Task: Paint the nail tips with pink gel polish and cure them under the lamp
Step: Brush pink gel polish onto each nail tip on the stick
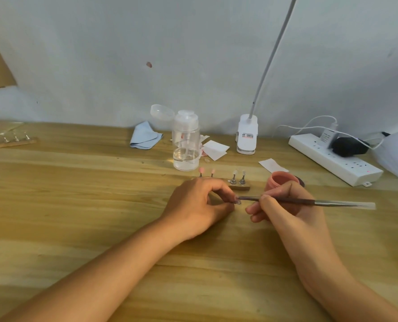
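Note:
My left hand pinches a small nail tip on its holder, low over the wooden table. My right hand grips a thin brush like a pen, its tip touching that nail tip. Just behind my left hand lies a wooden strip stand. It carries two pink-painted tips on the left and two clear tips on the right. An open pink gel pot sits behind my right hand. The white clip lamp stands at the back with its neck rising out of view.
A clear pump bottle with its lid flipped open stands behind the stand. A blue cloth and white wipes lie near it. A power strip with plugs runs along the right. Another stand with tips lies far left.

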Available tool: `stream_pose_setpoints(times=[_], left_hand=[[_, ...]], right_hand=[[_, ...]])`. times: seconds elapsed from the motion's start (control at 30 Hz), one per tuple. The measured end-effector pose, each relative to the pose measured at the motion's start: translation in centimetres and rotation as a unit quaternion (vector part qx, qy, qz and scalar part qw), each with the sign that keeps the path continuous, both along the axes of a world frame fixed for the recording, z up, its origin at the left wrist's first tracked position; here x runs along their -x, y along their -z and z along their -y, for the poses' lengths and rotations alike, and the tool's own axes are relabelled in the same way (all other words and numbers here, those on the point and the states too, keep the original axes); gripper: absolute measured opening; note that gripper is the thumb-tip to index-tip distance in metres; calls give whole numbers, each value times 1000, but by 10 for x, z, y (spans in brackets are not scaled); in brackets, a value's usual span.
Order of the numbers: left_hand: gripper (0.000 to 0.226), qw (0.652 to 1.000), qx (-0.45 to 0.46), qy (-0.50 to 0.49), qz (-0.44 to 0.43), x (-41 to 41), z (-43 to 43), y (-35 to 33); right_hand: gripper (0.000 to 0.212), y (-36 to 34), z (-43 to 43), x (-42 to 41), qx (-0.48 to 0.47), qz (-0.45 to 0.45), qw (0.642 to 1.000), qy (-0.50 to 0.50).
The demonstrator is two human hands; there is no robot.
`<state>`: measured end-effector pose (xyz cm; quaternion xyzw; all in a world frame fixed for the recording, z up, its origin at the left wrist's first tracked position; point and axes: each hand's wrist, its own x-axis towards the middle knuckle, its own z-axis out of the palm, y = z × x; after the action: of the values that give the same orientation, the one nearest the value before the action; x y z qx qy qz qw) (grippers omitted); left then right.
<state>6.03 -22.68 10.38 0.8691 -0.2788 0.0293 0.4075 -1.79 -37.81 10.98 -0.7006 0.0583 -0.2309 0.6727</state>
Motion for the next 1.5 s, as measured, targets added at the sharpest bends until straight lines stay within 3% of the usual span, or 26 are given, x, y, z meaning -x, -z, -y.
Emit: stream_pose_setpoints(times=[0.13, 0.3, 0.43, 0.57, 0.67, 0.8, 0.93, 1.03, 1.13, 1.2, 1.3, 1.5], left_hand=[[16, 1000, 9, 9, -11, 0, 0, 1], [23, 1000, 8, 15, -11, -1, -1, 0], [22, 999, 24, 19, -19, -2, -1, 2], [12, 999, 27, 7, -28, -2, 1, 4], [11, 999, 20, 8, -26, -2, 1, 4], [17, 999, 27, 5, -20, -2, 0, 4], [16, 1000, 14, 3, -7, -3, 0, 4], [16, 1000, 10, 6, 1, -3, 0, 4], [14, 1000, 5, 6, 6, -4, -1, 5], [18, 1000, 6, 14, 9, -5, -1, 5], [20, 1000, 6, 18, 8, -5, -3, 4], [17, 1000, 0, 18, 12, -5, -3, 4]], right_hand=[[14, -2, 1, 3, -22, 58, 997, 39], [24, -14, 7, 4, -18, 148, 985, 88], [26, -15, 31, -1, 33, 101, 985, 137], [13, -8, 44, -10, 156, 31, 976, 149], [15, -4, 46, -15, 225, 1, 961, 162], [22, 2, 48, -22, 239, -6, 956, 169], [19, 1, 46, -20, 214, 23, 960, 179], [19, -6, 39, -10, 119, 95, 975, 163], [10, -10, 22, 2, 23, 133, 988, 76], [3, -8, 11, 7, -13, 100, 995, 16], [12, -3, 2, 8, -42, 22, 999, -24], [23, -4, 4, 5, -49, -17, 999, 3]])
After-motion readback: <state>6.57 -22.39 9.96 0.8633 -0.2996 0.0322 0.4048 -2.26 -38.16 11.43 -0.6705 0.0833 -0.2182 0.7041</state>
